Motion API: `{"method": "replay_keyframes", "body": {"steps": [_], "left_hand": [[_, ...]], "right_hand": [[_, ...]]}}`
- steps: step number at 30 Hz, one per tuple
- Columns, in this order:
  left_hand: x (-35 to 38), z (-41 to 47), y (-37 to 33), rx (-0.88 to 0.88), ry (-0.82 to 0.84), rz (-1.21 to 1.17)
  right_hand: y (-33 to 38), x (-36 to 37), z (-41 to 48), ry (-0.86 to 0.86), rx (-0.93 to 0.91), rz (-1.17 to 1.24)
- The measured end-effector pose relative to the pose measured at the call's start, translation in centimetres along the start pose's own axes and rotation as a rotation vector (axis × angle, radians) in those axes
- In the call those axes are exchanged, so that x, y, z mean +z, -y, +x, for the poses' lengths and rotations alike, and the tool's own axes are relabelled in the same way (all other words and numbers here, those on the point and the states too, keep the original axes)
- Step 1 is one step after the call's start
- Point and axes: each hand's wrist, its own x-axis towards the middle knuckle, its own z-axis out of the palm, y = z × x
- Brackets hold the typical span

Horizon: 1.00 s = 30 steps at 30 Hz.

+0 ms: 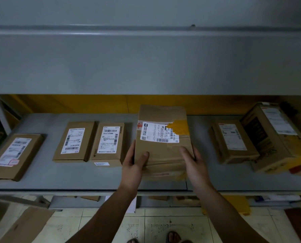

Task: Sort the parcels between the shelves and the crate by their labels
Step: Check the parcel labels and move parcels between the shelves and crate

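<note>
A tall brown cardboard parcel with a white label and a patch of yellow tape rests on the grey shelf, near its middle. My left hand grips its near left edge, thumb on top. My right hand holds its near right edge. To the left lie three flat labelled parcels: one at the far left, and two side by side. On the right, a labelled parcel lies beside a bigger box. No crate shows.
The underside of an upper grey shelf hangs over the parcels. A yellow back panel runs behind them. Below the shelf edge are more boxes, a cardboard piece at the lower left, tiled floor and my feet.
</note>
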Motion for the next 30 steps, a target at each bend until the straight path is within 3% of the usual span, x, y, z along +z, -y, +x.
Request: {"method": "replay_keyframes", "body": {"steps": [20, 26, 30], "left_hand": [[2.1, 4.8, 0.1, -0.103, 0.079, 0.116], [1.0, 5.1, 0.3, -0.149, 0.087, 0.070], [-0.1, 5.0, 0.2, -0.169, 0.004, -0.029]], "right_hand": [[-0.6, -0.2, 5.8, 0.020, 0.123, -0.095], [-0.3, -0.2, 5.0, -0.045, 0.136, -0.152], [-0.5, -0.4, 3.5, -0.120, 0.095, -0.165]]}}
